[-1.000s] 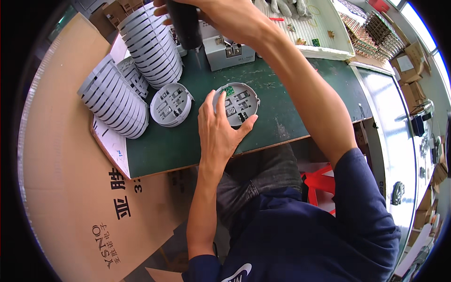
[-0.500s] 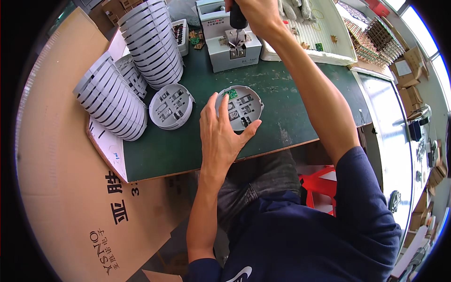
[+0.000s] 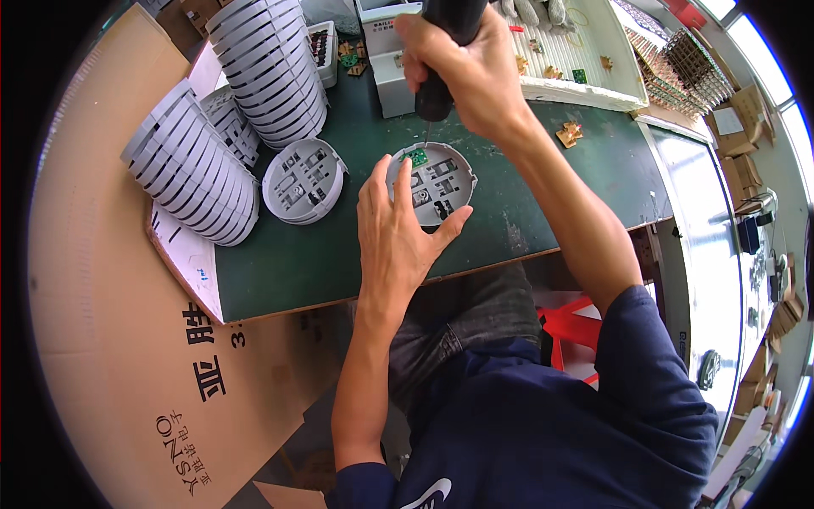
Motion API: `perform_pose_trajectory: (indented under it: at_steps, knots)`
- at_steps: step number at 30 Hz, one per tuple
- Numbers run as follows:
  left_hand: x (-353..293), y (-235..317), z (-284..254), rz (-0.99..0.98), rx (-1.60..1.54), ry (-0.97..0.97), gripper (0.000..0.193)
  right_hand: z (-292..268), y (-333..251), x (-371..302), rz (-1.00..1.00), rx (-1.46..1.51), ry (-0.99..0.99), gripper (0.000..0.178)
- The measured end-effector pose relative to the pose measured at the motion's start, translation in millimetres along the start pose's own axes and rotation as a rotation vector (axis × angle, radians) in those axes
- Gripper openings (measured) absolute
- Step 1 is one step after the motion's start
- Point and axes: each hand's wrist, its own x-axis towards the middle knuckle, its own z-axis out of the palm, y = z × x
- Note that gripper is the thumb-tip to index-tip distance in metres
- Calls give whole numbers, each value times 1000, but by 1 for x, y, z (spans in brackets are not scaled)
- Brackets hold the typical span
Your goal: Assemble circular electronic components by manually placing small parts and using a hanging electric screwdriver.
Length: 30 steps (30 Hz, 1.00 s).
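A round grey plastic housing (image 3: 451, 192) lies open side up on the bench before me. Inside its upper left edge sits a small green circuit board (image 3: 417, 157). My left hand (image 3: 394, 229) spans the housing, fingers over its left rim and thumb at the lower right, gripping it lightly. In my right hand (image 3: 482, 76) is a black electric screwdriver (image 3: 435, 100), held nearly upright. Its thin bit points down at the housing's upper rim by the circuit board; whether it touches a screw is too small to tell.
Left of the housing lies another round grey housing (image 3: 305, 182). Tall stacks of grey housings (image 3: 271, 76) (image 3: 191, 170) stand farther left. Behind are a grey-white machine (image 3: 394, 85), partly hidden by my right hand, and a white foam tray (image 3: 593, 93). An orange-brown piece (image 3: 570, 134) lies right.
My right hand has brought the screwdriver from the machine at the back down toward me, over the housing. My left hand stays on the housing.
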Motion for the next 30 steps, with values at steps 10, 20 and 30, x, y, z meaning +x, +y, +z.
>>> perform_pose_trajectory:
  at_steps: [10, 20, 30]
  knots:
    - [0, -1, 2, -5, 9, -4, 92, 12, 3, -8, 84, 86, 21, 22]
    - [-1, -1, 2, -18, 5, -1, 90, 10, 16, -9, 116, 72, -54, 22]
    - [0, -2, 4, 14, 3, 25, 90, 12, 19, -7, 114, 59, -156, 24]
